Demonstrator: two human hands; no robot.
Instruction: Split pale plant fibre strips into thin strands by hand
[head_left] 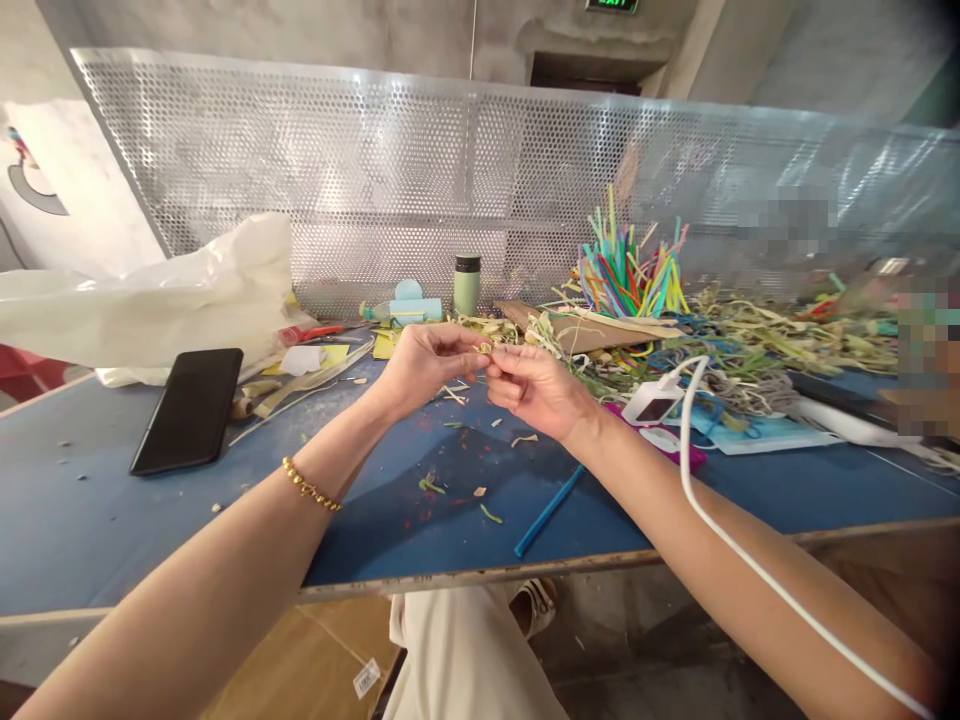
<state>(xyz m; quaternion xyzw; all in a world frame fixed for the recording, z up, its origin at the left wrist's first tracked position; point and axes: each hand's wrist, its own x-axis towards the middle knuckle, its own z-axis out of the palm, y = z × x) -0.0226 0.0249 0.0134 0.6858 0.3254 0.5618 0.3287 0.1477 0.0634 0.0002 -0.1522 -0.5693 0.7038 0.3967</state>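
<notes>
Over the middle of the blue table [420,530], my left hand [424,365] and my right hand [541,392] meet fingertip to fingertip. Between them they pinch a small yellow-green strip [485,349], whose exact kind is too small to make out. Both hands are closed around it, and the fingers hide part of it. Beneath the hands lie small green scraps [431,486] and pale bits. A blue stick [550,511] rests on the table just below my right wrist.
A black phone [187,410] and a white plastic bag [225,280] are at left. Behind my hands stands a green bottle [466,285]. Colourful pipe cleaners [630,270] and heaped dry plant strips [795,335] fill the back right. A white cable [720,525] crosses my right forearm.
</notes>
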